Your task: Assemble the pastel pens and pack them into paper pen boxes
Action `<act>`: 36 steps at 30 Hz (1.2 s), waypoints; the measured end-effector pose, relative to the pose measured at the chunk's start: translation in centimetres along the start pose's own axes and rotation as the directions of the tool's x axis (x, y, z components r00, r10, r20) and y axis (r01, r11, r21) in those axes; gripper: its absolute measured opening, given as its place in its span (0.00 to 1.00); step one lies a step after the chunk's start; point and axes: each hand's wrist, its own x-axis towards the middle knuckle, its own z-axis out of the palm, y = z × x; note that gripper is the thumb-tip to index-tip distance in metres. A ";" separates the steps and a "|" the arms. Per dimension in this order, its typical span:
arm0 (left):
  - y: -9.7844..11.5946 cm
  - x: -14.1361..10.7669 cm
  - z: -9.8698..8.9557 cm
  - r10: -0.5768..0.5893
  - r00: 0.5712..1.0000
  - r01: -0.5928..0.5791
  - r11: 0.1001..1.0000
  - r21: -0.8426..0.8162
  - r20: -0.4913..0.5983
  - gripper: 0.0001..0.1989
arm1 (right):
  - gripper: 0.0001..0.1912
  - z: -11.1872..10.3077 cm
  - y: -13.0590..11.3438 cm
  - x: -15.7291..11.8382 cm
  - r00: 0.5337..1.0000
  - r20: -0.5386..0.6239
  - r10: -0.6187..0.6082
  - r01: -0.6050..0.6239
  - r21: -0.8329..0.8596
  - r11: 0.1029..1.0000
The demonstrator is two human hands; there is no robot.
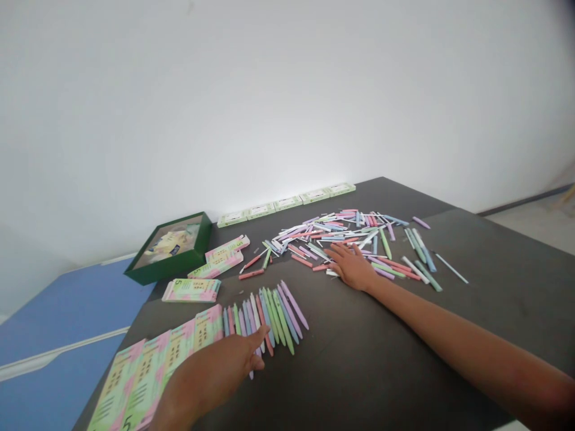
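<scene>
Pens (282,323) are lying side by side in a neat row on the dark table (350,359), just right of four flat pink and green packs (150,365). Many more are lying loose in a big messy pile (332,227) farther back, mixed with thin white sticks (451,267). So it seems only a small part is sitting tidy, and most of the pens are lying all jumbled. The left hand (224,368) is reaching over the row, its pointing finger stretching across the pens and its thumb showing lower down. Its other fingers are hiding underneath, so nobody can tell if they are pinching a pen. The right hand (350,266) is lying flat on the near edge of the pile, its fingers spreading a little apart; the tips are blending in with the pens and are hard to see. Five pale boxes (287,203) are lining up by the wall (287,108), and their insides are not showing. Three more printed packs (193,290) are resting near a green tray (179,269); the bags (173,244) in it are looking too blurry to read. The nearest packs are running off the bottom edge.
</scene>
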 end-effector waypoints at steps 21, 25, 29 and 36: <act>0.7 -4.9 1.0 -0.193 0.976 0.191 0.981 -0.029 -0.104 0.27 | 0.17 -6.7 -18.4 1.8 0.966 0.076 -0.247 0.208 0.335 0.919; -0.1 -6.9 1.4 -0.213 0.971 0.203 0.974 -0.098 -0.107 0.27 | 0.24 -6.1 -25.0 5.5 0.937 0.183 -0.298 0.225 0.336 0.915; -1.1 -8.7 2.2 -0.233 0.969 0.218 0.963 -0.156 -0.079 0.28 | 0.40 -4.4 -30.0 8.8 0.860 0.341 -0.380 0.269 0.330 0.905; -2.7 -10.5 3.8 -0.245 0.967 0.228 0.954 -0.195 -0.069 0.28 | 0.46 -3.0 -31.8 11.1 0.798 0.462 -0.387 0.281 0.282 0.917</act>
